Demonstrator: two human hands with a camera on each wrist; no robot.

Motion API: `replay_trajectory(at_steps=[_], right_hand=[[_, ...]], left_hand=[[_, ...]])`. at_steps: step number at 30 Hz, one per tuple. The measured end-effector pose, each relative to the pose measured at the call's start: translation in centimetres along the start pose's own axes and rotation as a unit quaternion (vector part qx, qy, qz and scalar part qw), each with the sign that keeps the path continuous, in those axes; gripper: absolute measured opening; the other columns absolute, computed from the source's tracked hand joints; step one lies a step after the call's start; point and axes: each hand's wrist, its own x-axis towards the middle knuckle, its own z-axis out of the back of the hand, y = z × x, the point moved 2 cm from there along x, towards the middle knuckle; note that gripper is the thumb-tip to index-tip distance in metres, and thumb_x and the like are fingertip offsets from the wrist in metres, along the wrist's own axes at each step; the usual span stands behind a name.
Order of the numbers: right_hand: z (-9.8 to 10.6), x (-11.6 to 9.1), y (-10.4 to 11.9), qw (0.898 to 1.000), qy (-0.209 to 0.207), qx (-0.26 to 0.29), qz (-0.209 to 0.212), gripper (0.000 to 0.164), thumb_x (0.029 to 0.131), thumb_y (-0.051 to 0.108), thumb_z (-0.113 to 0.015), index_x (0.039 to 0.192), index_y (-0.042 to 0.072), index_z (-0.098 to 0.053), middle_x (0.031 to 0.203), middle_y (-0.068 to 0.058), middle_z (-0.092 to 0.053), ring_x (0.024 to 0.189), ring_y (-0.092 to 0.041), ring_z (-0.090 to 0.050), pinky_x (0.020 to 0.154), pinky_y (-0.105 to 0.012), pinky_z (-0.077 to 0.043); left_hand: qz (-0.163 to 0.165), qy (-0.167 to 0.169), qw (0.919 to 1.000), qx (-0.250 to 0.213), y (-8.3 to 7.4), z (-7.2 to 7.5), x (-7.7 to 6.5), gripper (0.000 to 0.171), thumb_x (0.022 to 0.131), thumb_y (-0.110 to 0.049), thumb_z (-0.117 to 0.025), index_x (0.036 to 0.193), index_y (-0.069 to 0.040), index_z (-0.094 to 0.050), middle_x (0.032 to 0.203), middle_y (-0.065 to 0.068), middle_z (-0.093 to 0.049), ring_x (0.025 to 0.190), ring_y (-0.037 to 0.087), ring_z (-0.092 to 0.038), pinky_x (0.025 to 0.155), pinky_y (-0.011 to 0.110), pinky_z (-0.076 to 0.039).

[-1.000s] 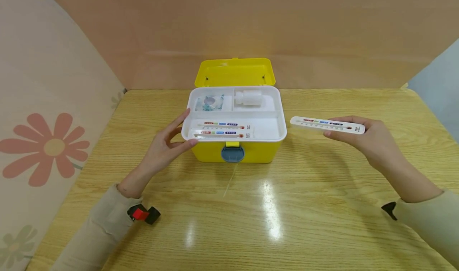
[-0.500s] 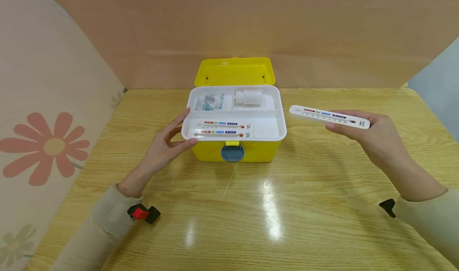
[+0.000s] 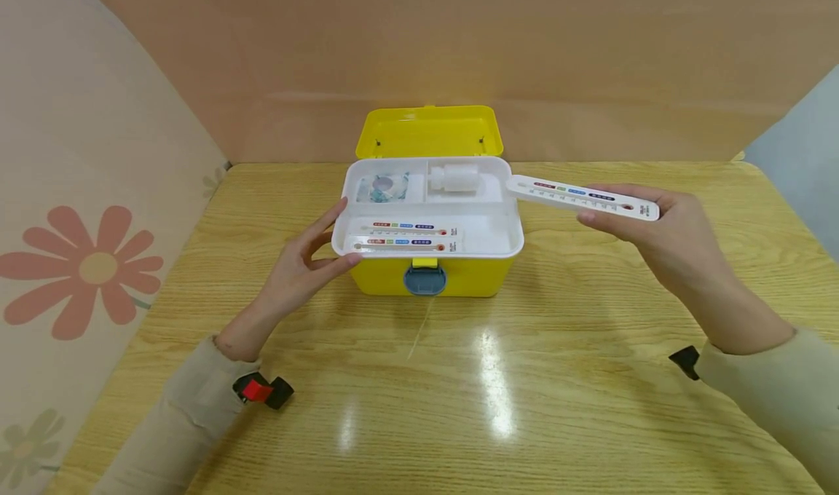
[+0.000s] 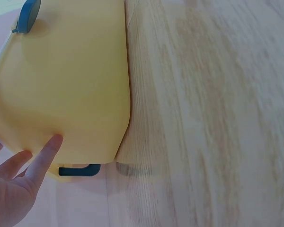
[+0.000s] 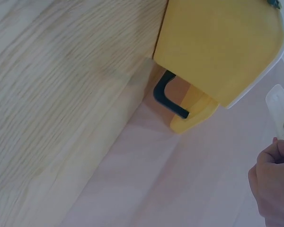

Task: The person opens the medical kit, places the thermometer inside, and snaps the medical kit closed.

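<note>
In the head view my right hand (image 3: 684,236) pinches one end of a flat white thermometer (image 3: 557,193) with coloured labels. It is tilted in the air, and its far end overlaps the right rim of a white tray (image 3: 485,234) in this view. The tray sits on top of an open yellow box (image 3: 472,278). With fingers fairly straight and spread, my left hand (image 3: 291,273) touches the box's left end at the front corner. In the tray's front compartment lie two more thermometers (image 3: 406,244), side by side. The right wrist view shows the held thermometer's back (image 5: 278,106).
The tray's back compartments hold a patterned clear packet (image 3: 383,187) on the left and a white bottle (image 3: 455,178) lying on its side on the right. The yellow lid (image 3: 429,132) stands raised behind, near the wall. A grey latch (image 3: 425,281) hangs at the front.
My right hand first lifted the thermometer a little, then moved left with it, to the tray's right edge. My left hand and the box stay where they were.
</note>
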Motion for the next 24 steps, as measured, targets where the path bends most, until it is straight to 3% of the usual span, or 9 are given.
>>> replay_trajectory(at_steps=[4,16,24], right_hand=[[-0.9,0.0,0.4,0.999,0.009,0.052,0.012,0.032,0.080,0.007,-0.077,0.112,0.014,-0.073,0.101,0.010,-0.073,0.094,-0.008,-0.061,0.076,-0.015,-0.048],[-3.5,0.6,1.8,0.992,0.046,0.107,0.057,0.029,0.079,-0.001,-0.075,0.107,0.009,-0.074,0.099,0.003,-0.074,0.088,-0.011,-0.067,0.074,-0.017,-0.053],[-5.6,0.9,2.6,0.994,0.056,0.066,0.061,0.032,0.077,0.004,-0.079,0.108,0.008,-0.073,0.098,0.004,-0.074,0.084,-0.012,-0.069,0.073,-0.019,-0.056]], left_hand=[[0.001,0.000,1.0000,0.000,0.0,0.0,0.0,0.076,0.089,-0.008,-0.067,0.152,-0.025,-0.028,0.158,-0.005,-0.024,0.131,0.033,-0.040,0.084,0.022,-0.055],[0.003,-0.002,1.0000,0.003,-0.1,0.0,-0.1,0.076,0.089,-0.008,-0.067,0.152,-0.025,-0.029,0.157,-0.004,-0.025,0.129,0.032,-0.042,0.084,0.022,-0.055],[0.008,-0.005,0.9999,0.006,-0.1,0.0,-0.1,0.075,0.089,-0.010,-0.068,0.152,-0.027,-0.030,0.157,-0.006,-0.026,0.129,0.030,-0.042,0.084,0.022,-0.055]])
